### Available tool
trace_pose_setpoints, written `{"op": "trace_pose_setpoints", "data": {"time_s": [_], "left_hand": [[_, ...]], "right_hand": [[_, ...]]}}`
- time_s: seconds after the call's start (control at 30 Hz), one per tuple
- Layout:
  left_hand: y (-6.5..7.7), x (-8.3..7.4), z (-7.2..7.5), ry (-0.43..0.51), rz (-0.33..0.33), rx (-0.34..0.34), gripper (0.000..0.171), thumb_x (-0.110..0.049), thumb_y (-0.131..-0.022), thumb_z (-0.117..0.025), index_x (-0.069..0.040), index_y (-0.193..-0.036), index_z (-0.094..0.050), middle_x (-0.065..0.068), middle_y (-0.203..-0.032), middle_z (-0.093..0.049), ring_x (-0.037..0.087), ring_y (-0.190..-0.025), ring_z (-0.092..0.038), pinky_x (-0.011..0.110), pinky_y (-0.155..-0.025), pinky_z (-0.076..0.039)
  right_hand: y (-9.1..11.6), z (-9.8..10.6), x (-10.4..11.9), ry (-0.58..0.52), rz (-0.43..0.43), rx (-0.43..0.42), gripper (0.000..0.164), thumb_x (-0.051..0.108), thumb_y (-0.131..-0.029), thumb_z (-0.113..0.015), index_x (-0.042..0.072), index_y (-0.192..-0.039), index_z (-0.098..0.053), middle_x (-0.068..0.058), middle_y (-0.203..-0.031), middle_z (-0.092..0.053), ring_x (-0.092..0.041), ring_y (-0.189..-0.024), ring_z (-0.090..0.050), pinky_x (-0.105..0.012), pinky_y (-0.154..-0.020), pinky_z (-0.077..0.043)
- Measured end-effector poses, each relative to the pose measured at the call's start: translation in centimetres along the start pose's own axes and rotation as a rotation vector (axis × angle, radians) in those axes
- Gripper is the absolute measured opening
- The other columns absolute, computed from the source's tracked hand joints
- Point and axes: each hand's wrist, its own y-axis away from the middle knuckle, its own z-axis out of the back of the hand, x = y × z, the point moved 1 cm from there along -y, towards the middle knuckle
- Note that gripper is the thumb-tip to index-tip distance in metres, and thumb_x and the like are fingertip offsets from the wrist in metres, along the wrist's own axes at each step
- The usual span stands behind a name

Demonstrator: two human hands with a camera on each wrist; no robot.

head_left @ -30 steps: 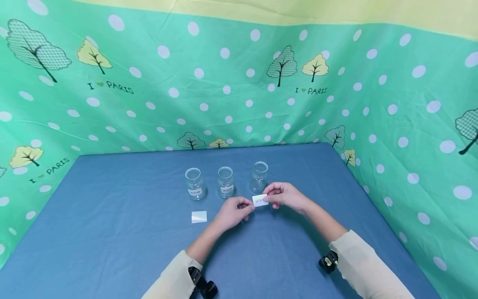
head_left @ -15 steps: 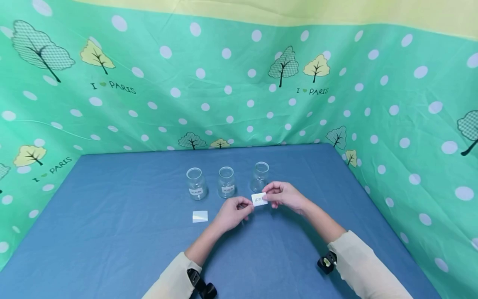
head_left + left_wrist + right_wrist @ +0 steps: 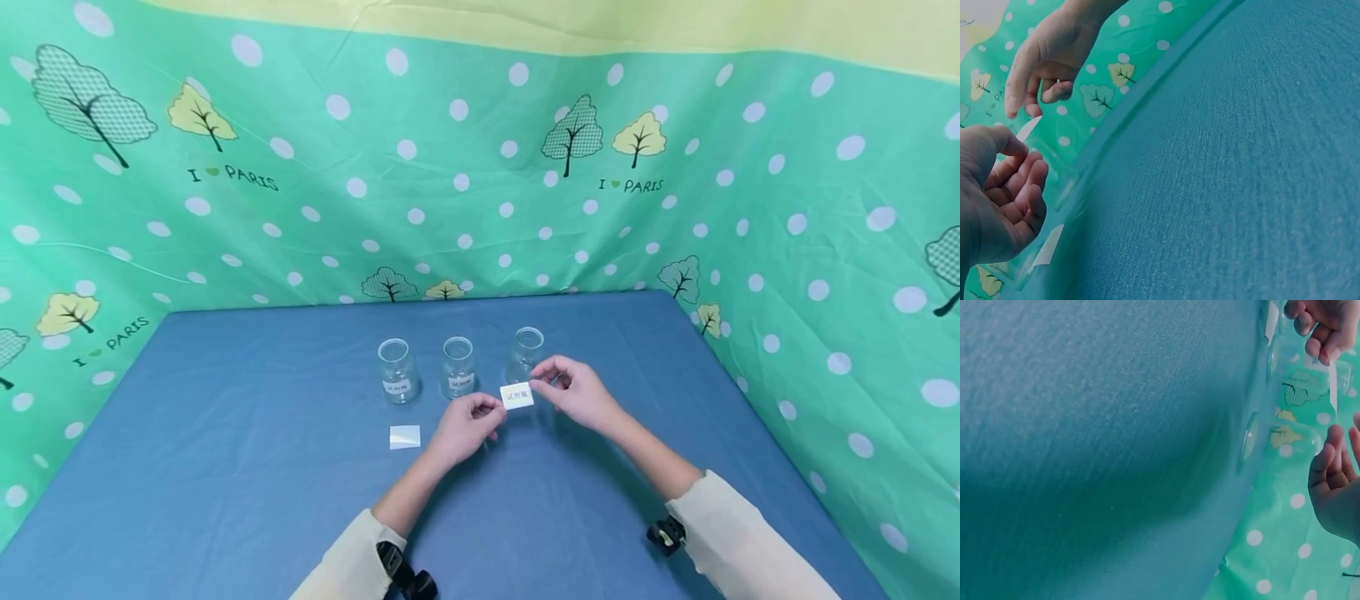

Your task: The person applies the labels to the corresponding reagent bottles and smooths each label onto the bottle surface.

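A small white label (image 3: 516, 397) with handwritten characters is pinched at its left edge between the thumb and finger of my left hand (image 3: 467, 427). My right hand (image 3: 579, 393) is beside the label's upper right corner, its thumb and fingers spread apart. In the right wrist view a slight gap shows between the label (image 3: 1333, 387) and the right fingertips. Just behind the right hand stands a clear glass jar (image 3: 528, 343) with no label showing. The middle jar (image 3: 458, 362) and the left jar (image 3: 396, 367) each bear a white label on the front.
A pale, shiny piece of backing paper or film (image 3: 405, 437) lies on the blue cloth (image 3: 247, 467) left of my left hand. Behind the table hangs a green dotted curtain (image 3: 315, 242), which also runs along the right side. Black wrist cameras sit on both sleeves.
My right hand has let go of the label's right side and lifted slightly away, its fingers spreading. The label's writing shows fully now. My left hand keeps its pinch almost in place.
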Motion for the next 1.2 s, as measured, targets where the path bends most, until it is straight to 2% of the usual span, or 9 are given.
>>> {"op": "trace_pose_setpoints", "data": {"time_s": [0.13,0.23,0.33,0.47,0.6,0.7,0.87,1.03,1.2], "left_hand": [[1.0,-2.0,0.4,0.005,-0.017,0.005,0.015,-0.005,-0.088,-0.058,0.007,-0.094,-0.065,0.031,-0.083,-0.064,0.037,-0.067,-0.062,0.019,-0.052,-0.044],[1.5,-2.8,0.6,0.007,-0.043,0.001,0.015,-0.004,-0.088,-0.058,0.008,-0.094,-0.064,0.03,-0.084,-0.064,0.043,-0.07,-0.062,0.02,-0.053,-0.045],[1.6,-3.1,0.7,0.007,-0.056,0.003,0.015,-0.004,-0.088,-0.058,0.008,-0.094,-0.064,0.03,-0.085,-0.064,0.043,-0.07,-0.062,0.02,-0.053,-0.045],[1.6,-3.1,0.6,0.011,-0.067,0.01,0.015,-0.004,-0.088,-0.059,0.008,-0.094,-0.064,0.03,-0.085,-0.064,0.035,-0.065,-0.062,0.02,-0.054,-0.045],[1.6,-3.2,0.6,0.014,-0.08,0.015,0.015,-0.004,-0.088,-0.058,0.009,-0.094,-0.064,0.029,-0.085,-0.064,0.033,-0.064,-0.062,0.021,-0.054,-0.046],[1.7,-3.3,0.7,0.012,-0.08,0.022,0.015,-0.004,-0.088,-0.058,0.009,-0.094,-0.063,0.03,-0.085,-0.064,0.038,-0.067,-0.062,0.021,-0.055,-0.046],[1.3,-2.4,0.5,-0.005,-0.075,0.037,0.015,-0.005,-0.089,-0.058,0.008,-0.095,-0.063,0.03,-0.085,-0.064,0.035,-0.065,-0.062,0.021,-0.056,-0.046],[0.2,-0.1,0.0,-0.011,-0.075,0.034,0.016,-0.01,-0.089,-0.061,0.004,-0.096,-0.065,0.026,-0.085,-0.065,0.018,-0.059,-0.06,0.021,-0.054,-0.045],[0.0,0.4,0.0,-0.002,-0.108,0.036,0.015,-0.013,-0.089,-0.062,0.001,-0.094,-0.065,0.024,-0.083,-0.066,0.01,-0.057,-0.057,0.021,-0.053,-0.045]], "right_hand": [[0.4,-0.3,0.4,0.117,0.076,-0.023,0.009,0.02,-0.087,-0.067,0.015,-0.095,-0.066,0.0,-0.077,-0.06,-0.013,-0.054,-0.046,-0.023,-0.047,-0.039],[0.6,-0.5,0.8,0.182,0.139,-0.018,0.007,0.02,-0.087,-0.066,0.017,-0.093,-0.065,0.003,-0.073,-0.057,-0.014,-0.055,-0.047,-0.023,-0.049,-0.04],[0.7,-0.7,1.1,0.247,0.222,-0.011,0.006,0.018,-0.087,-0.066,0.016,-0.092,-0.066,0.006,-0.07,-0.055,-0.012,-0.055,-0.047,-0.022,-0.051,-0.041],[1.0,-0.9,1.5,0.339,0.312,0.002,0.005,0.017,-0.086,-0.067,0.016,-0.091,-0.066,0.008,-0.069,-0.052,-0.005,-0.059,-0.046,-0.021,-0.056,-0.043],[1.2,-1.1,1.6,0.393,0.346,0.02,0.007,0.017,-0.085,-0.068,0.017,-0.092,-0.067,0.01,-0.071,-0.054,-0.001,-0.062,-0.045,-0.019,-0.059,-0.044],[1.2,-1.2,1.4,0.415,0.357,0.025,0.009,0.018,-0.084,-0.069,0.018,-0.094,-0.068,0.01,-0.071,-0.054,-0.001,-0.062,-0.046,-0.019,-0.059,-0.044],[1.2,-1.4,1.3,0.446,0.347,0.044,0.013,0.02,-0.085,-0.068,0.019,-0.097,-0.069,0.011,-0.071,-0.055,-0.001,-0.062,-0.047,-0.018,-0.059,-0.044],[1.3,-1.5,1.4,0.458,0.335,0.068,0.014,0.022,-0.087,-0.066,0.02,-0.1,-0.069,0.011,-0.073,-0.056,0.0,-0.062,-0.047,-0.018,-0.059,-0.044],[1.3,-1.6,1.5,0.453,0.335,0.073,0.014,0.024,-0.087,-0.066,0.019,-0.099,-0.07,0.01,-0.073,-0.056,-0.001,-0.062,-0.046,-0.018,-0.06,-0.044]]}}
